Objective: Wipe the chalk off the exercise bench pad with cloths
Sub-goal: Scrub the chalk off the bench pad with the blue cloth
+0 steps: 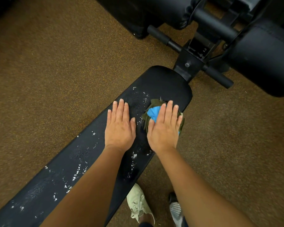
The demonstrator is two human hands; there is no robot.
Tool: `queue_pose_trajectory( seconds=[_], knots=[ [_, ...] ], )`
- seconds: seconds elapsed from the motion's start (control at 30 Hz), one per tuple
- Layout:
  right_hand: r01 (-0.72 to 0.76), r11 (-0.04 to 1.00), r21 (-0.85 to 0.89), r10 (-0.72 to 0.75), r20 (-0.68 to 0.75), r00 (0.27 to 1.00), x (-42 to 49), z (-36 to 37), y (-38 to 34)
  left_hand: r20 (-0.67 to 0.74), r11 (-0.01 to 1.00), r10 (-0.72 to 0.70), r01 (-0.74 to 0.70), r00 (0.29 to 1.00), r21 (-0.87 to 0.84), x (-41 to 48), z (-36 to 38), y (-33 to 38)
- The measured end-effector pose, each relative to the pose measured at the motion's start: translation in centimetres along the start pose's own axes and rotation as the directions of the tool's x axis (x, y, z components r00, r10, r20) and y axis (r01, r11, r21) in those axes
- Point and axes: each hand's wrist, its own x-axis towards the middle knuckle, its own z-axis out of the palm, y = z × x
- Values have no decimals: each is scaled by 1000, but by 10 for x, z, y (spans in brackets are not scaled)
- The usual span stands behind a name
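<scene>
A person is leaning over a black exercise bench pad (59, 174) that is running from the near left to the far right across a brown speckled floor (56, 79). Along the near-left stretch, white chalk (75, 176) is lying in scattered flecks and faint smears, and that part is looking untouched by any wiping. About midway along, the left hand (120, 126) is resting flat on the pad, fingers straight and close together, holding nothing. More chalk specks are showing in the gap between the two hands and trailing toward the far end. Just to the right, the right hand (164, 128) is pressing down with straight fingers on a bunched blue cloth (152, 113) lying on a dark green cloth (155, 102), both sitting on the pad near its right edge, short of the rounded far end. The tip beyond the cloths is appearing largely free of chalk. On this showing the job is barely under way, with most of the pad's length waiting to be wiped. At the far right, the bench's black frame (192, 63) is joining the pad.
</scene>
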Motion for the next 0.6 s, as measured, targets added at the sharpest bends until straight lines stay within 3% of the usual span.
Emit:
queue_pose_trajectory(
  seconds=[0.07, 0.23, 0.43, 0.6],
  knots=[
    [-80, 996, 31, 80, 4, 997, -3, 0, -16, -5, 1000, -6, 6, 1000, 1, 0, 0, 1],
    [147, 989, -4, -147, 66, 987, -38, 1, 1, -16, 1000, -5, 5, 1000, 2, -1, 0, 1],
    [-151, 984, 91, 154, -31, 988, 9, -1, -4, -4, 1000, 24, -24, 1000, 5, -4, 0, -3],
    [9, 999, 53, -9, 5, 1000, -48, 8, -16, -4, 1000, 13, -13, 1000, 28, -3, 1, -2]
  ],
)
